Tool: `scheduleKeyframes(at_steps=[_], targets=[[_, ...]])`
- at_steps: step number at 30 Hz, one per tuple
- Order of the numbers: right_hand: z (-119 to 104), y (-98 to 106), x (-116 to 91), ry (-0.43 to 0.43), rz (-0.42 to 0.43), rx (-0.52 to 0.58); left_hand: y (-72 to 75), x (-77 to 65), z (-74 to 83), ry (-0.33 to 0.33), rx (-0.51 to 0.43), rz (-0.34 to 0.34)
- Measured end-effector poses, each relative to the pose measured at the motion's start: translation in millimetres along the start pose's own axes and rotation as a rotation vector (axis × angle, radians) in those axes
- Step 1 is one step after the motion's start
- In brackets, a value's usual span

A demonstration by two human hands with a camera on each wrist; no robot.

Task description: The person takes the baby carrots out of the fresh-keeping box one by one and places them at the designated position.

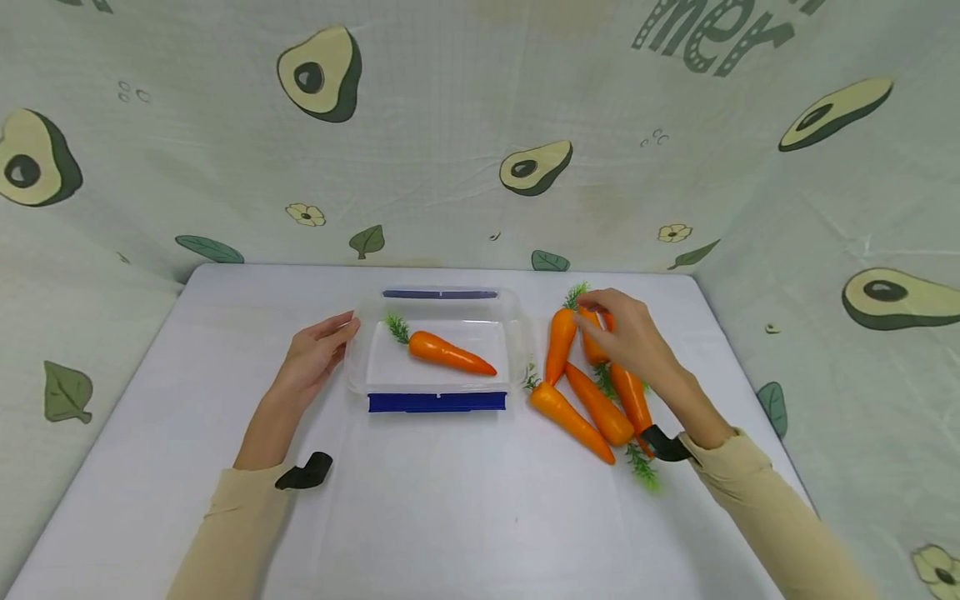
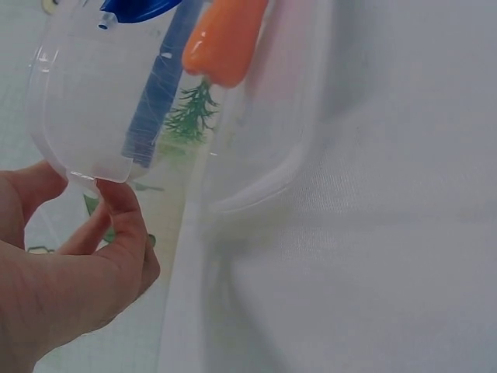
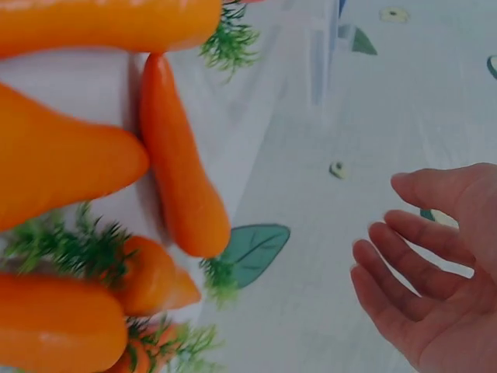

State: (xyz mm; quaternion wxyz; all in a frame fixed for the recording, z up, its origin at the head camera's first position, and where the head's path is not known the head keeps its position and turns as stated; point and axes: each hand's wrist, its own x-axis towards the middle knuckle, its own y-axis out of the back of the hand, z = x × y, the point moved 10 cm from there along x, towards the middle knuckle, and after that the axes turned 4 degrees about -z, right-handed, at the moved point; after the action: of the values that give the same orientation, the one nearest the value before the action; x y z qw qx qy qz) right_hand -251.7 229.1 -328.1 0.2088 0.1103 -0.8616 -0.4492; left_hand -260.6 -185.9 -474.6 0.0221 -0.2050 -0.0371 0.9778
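A clear plastic container [image 1: 435,387] with blue clips stands on the table, one carrot [image 1: 450,353] with a green top lying inside it. At its left end my left hand [image 1: 318,354] pinches the rim between thumb and fingers, as the left wrist view shows up close. To the right of the container lies a loose pile of several carrots [image 1: 572,421]. My right hand [image 1: 618,333] hovers over the far part of that pile, fingers loosely bent and nothing between them. In the right wrist view the hand [image 3: 427,264] is apart from the carrots [image 3: 182,167].
The white tabletop [image 1: 420,500] is bordered at the back and sides by a cloth [image 1: 450,100] printed with avocados and leaves. The pile's nearest carrot lies right beside the container's right end. A black strap piece [image 1: 306,472] sits at the left cuff.
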Motion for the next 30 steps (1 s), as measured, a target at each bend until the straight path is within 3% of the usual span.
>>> scheduleKeyframes(at_steps=[12,19,30], targets=[[-26.7,-36.6,38.8,-0.006,-0.128,0.029,1.3,0.1,-0.5,0.004,0.008,0.008],[-37.3,-51.3,50.3,0.044,-0.148,0.018,-0.9,0.5,-1.7,-0.012,-0.012,-0.005],[-59.9,-87.7,69.1,0.086,-0.260,0.037,-0.7,-0.2,-0.1,-0.017,-0.014,0.001]])
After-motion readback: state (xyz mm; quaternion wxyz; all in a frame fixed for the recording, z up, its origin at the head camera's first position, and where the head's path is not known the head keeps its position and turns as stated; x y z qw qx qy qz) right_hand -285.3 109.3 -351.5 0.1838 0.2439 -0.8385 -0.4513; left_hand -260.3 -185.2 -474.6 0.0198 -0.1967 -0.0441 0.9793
